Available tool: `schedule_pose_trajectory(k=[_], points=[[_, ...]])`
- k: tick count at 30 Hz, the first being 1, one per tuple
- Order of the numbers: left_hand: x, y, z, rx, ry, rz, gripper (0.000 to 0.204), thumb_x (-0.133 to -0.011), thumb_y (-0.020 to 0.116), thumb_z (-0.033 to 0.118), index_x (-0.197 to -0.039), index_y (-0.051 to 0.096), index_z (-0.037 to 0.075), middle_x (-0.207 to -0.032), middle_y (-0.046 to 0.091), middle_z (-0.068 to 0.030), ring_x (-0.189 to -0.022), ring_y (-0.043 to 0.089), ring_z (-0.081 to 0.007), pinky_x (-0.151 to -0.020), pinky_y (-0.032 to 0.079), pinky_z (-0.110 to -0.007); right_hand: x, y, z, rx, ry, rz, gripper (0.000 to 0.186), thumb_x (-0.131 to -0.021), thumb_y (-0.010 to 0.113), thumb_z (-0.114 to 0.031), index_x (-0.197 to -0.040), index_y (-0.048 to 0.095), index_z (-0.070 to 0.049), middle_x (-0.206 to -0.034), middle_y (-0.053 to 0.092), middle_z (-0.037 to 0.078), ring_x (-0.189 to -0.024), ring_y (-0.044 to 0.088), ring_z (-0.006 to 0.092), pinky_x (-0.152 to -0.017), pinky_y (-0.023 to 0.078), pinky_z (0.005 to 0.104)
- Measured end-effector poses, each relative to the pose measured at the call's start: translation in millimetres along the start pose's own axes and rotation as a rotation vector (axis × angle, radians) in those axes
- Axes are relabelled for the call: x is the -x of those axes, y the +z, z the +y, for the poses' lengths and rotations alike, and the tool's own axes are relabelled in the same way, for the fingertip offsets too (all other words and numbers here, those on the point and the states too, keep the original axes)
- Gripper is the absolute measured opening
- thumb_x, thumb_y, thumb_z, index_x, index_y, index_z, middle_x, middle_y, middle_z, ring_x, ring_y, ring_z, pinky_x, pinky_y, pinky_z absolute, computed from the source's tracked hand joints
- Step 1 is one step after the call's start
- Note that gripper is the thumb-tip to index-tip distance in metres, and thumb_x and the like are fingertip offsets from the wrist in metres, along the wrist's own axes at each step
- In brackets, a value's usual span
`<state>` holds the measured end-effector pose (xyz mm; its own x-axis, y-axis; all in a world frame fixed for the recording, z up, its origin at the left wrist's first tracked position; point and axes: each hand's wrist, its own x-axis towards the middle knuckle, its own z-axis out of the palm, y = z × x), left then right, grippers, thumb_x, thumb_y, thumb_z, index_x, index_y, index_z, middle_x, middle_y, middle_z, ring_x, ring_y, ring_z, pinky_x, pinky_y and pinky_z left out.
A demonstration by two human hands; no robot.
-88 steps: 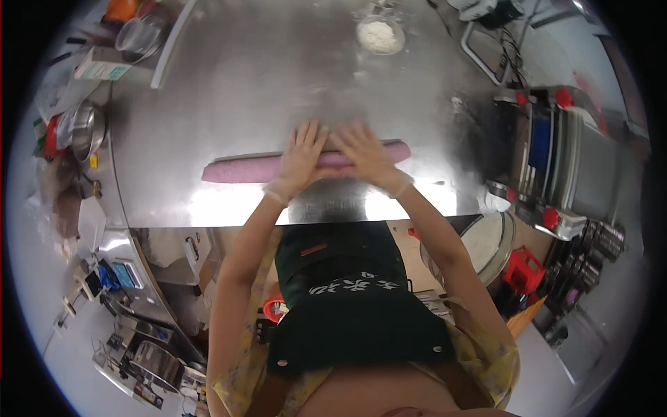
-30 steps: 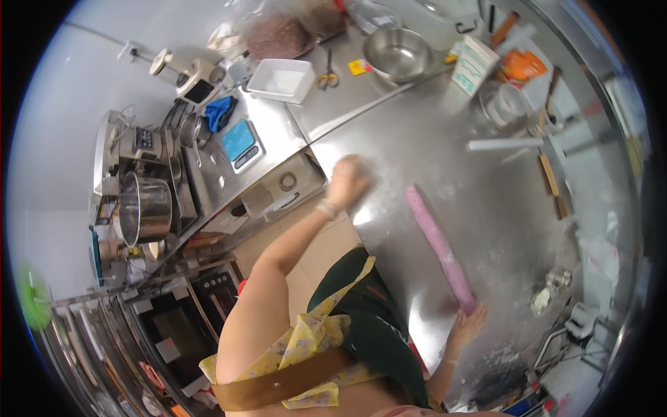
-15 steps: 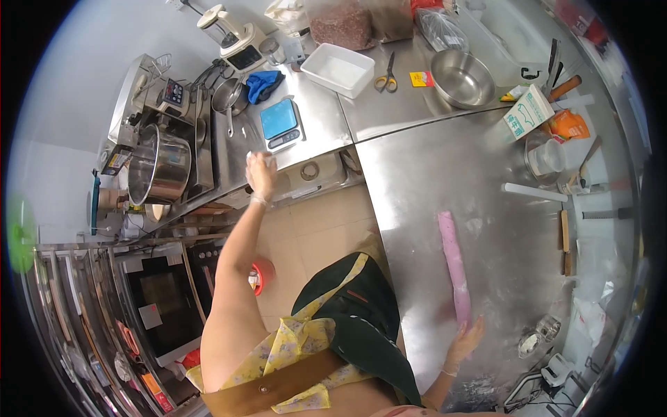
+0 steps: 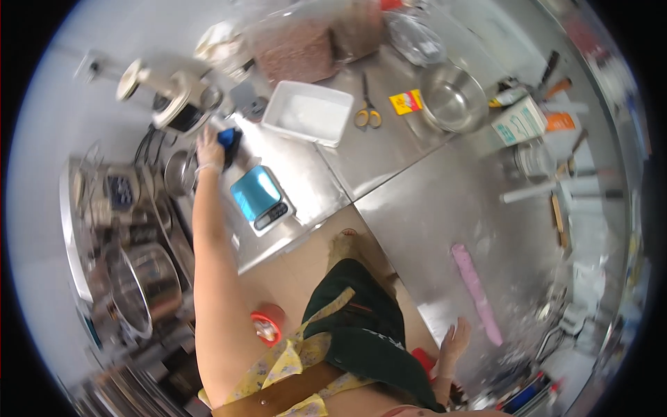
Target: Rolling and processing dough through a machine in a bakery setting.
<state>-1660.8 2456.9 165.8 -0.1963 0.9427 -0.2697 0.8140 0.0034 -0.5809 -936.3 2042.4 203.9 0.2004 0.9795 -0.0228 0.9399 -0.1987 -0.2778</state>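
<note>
My left hand [image 4: 209, 151], in a thin clear glove, reaches out over the far-left counter with its fingers extended. It is beside a crumpled blue and black cloth [image 4: 229, 142]; whether it touches the cloth is hard to tell. A small steel pan [image 4: 180, 172] lies just left of my wrist, and a kitchen scale [image 4: 257, 195] with a blue top is to the right of my forearm. My right hand [image 4: 455, 339], also gloved, is open and holds nothing. It is near the steel table's edge, left of a long pink dough roll [image 4: 475, 292] and apart from it.
A white plastic tub [image 4: 308, 111], scissors [image 4: 367, 111], a yellow and red packet [image 4: 406, 102] and a steel bowl [image 4: 453, 99] stand along the back. A blender-like machine [image 4: 174, 104] is at far left. A carton [image 4: 520, 124] and several tools line the right side. A red bin [image 4: 268, 325] is on the floor.
My left hand has moved away from the area in front of the scale to the cloth behind it. My right hand has come off the dough roll's near end. The whole view has turned.
</note>
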Motion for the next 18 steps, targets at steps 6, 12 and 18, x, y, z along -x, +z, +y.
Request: schedule_pose_trajectory(k=[6,12,18], points=[[-17.3,-11.0,-18.0,0.543,-0.165,0.41,0.009,-0.087,0.054,0.009,-0.092,0.061,0.01,-0.101,0.064,-0.0139,-0.09,0.064,-0.0365,-0.081,0.051,-0.047,-42.7,-0.4,-85.3,-0.138,-0.034,0.056,0.035,-0.085,0.062,-0.005,-0.119,0.06,-0.001,-0.119,0.061,0.019,-0.109,0.058,0.0388,-0.093,0.047,0.0475],[89.1,-191.3,51.2,1.323,0.404,0.855,0.029,-0.085,0.049,-0.005,-0.112,0.059,0.001,-0.11,0.057,-0.0114,-0.103,0.056,-0.0269,-0.095,0.044,-0.038,-87.6,28.5,-150.4,-0.704,0.096,0.24,0.026,-0.095,0.059,-0.013,-0.119,0.06,-0.002,-0.107,0.069,0.015,-0.094,0.067,0.0329,-0.083,0.054,0.0403],[260.0,-284.0,261.1,2.065,0.948,-0.28,0.037,-0.09,0.051,0.008,-0.127,0.052,0.005,-0.126,0.051,-0.0083,-0.115,0.05,-0.0205,-0.103,0.04,-0.036,-102.3,38.3,-164.2,-2.072,0.332,0.031,0.068,-0.101,0.049,-0.045,-0.155,0.021,-0.014,-0.15,0.04,0.015,-0.142,0.034,0.025,-0.113,0.03,0.0372]])
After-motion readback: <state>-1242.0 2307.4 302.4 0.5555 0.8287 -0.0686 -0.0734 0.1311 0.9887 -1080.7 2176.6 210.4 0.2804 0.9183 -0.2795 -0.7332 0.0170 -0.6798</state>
